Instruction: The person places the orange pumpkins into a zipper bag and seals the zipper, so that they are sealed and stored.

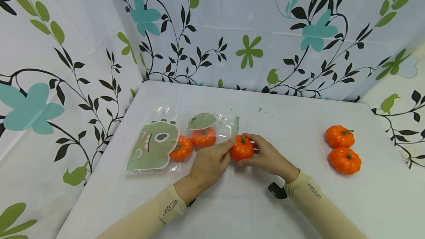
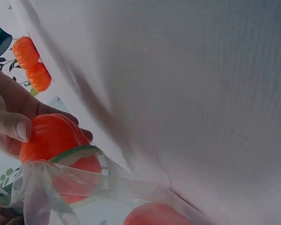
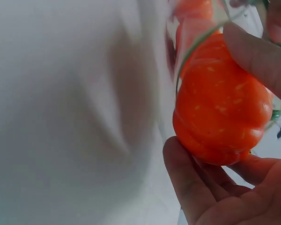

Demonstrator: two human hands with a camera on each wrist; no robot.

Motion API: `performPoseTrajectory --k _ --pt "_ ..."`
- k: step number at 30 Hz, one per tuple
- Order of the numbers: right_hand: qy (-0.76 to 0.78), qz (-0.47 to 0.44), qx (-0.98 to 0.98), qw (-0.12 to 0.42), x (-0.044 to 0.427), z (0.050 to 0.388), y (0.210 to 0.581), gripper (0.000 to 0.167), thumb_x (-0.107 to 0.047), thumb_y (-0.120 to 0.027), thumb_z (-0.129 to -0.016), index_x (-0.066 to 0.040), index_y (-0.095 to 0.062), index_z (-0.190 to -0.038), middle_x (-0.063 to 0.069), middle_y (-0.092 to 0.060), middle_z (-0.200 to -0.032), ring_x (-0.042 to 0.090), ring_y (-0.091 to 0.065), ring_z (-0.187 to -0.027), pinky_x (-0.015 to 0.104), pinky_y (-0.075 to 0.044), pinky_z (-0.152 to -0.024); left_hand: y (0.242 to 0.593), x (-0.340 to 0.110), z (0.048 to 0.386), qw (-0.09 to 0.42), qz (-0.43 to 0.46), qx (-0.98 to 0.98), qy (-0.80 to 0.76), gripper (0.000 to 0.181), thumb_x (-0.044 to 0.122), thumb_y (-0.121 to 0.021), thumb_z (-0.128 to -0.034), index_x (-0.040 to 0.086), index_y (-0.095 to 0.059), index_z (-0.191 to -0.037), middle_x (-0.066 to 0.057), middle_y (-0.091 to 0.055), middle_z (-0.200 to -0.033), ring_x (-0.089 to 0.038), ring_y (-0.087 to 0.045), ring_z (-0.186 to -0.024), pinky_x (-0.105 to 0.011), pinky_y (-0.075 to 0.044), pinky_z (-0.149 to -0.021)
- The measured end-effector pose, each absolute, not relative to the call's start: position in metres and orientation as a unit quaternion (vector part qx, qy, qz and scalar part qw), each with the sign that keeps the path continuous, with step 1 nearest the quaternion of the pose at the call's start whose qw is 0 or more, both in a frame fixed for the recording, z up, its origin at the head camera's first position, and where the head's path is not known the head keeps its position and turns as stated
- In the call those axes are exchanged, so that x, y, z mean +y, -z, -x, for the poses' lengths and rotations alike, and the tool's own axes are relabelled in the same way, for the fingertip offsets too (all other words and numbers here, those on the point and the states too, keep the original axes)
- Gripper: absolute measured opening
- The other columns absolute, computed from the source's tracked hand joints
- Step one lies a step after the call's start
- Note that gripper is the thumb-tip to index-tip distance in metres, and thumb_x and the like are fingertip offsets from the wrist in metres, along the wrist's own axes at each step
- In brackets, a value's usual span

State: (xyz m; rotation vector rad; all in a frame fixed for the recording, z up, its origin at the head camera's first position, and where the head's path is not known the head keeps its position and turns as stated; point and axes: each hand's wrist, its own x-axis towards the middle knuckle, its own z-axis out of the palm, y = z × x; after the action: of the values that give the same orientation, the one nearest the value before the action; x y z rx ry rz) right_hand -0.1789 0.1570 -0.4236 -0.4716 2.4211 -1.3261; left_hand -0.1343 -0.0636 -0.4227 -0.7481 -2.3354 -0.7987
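Observation:
Between the thumb and fingers of my right hand is a small orange toy pumpkin with a green stem. It sits at the mouth of a clear zip bag printed with a green dinosaur. In the left wrist view, the bag's green-edged rim crosses the pumpkin, part of which shows through the plastic. My left hand pinches the bag near its opening; its fingertips are partly hidden. Inside the bag lie two more pumpkins, one nearer and one farther.
Two pumpkins stand together at the right of the white table, one behind and one in front. A leaf-patterned curtain hangs along the table's back and sides. A dark wrist device sits under the right wrist.

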Motion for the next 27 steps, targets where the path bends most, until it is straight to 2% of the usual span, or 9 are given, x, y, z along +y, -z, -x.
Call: performPoseTrajectory --k 4,10,18,27 --pt "0.47 0.173 0.85 0.165 0.145 0.18 0.425 0.092 -0.026 -0.091 -0.076 -0.005 -0.042 -0.151 0.012 -0.048 -0.145 0.034 -0.057 -0.124 0.045 -0.05 -0.101 0.422 -0.064 0.134 0.277 0.279 -0.87 0.297 0.031 -0.001 -0.073 -0.0842 0.003 -0.074 -0.115 -0.008 -0.077 -0.099 -0.015 -0.07 -0.071 -0.022 -0.057 -0.063" --pt "0.468 0.175 0.852 0.157 0.133 0.183 0.429 0.09 -0.025 -0.09 -0.076 -0.008 -0.042 -0.151 0.009 -0.049 -0.148 0.032 -0.058 -0.123 0.044 -0.05 -0.1 0.421 -0.064 0.134 0.286 0.281 -0.864 0.304 0.033 -0.001 -0.077 -0.0818 0.003 -0.074 -0.115 -0.007 -0.076 -0.103 -0.016 -0.068 -0.066 -0.022 -0.055 -0.059" --pt "0.44 0.179 0.869 0.14 0.124 0.184 0.427 0.081 -0.018 -0.091 -0.074 -0.01 -0.05 -0.144 0.007 -0.058 -0.137 0.029 -0.061 -0.117 0.046 -0.052 -0.098 0.419 -0.065 0.134 0.286 0.282 -0.862 0.31 0.035 -0.003 -0.077 -0.081 0.003 -0.075 -0.115 -0.007 -0.076 -0.105 -0.018 -0.072 -0.075 -0.026 -0.058 -0.067" --pt "0.427 0.234 0.861 0.149 0.12 0.191 0.422 0.067 -0.006 -0.09 -0.071 -0.007 -0.063 -0.132 0.011 -0.049 -0.136 0.03 -0.051 -0.126 0.047 -0.047 -0.104 0.419 -0.064 0.133 0.276 0.283 -0.862 0.316 0.034 -0.004 -0.077 -0.0814 0.002 -0.075 -0.115 -0.008 -0.076 -0.105 -0.019 -0.073 -0.08 -0.028 -0.059 -0.073"
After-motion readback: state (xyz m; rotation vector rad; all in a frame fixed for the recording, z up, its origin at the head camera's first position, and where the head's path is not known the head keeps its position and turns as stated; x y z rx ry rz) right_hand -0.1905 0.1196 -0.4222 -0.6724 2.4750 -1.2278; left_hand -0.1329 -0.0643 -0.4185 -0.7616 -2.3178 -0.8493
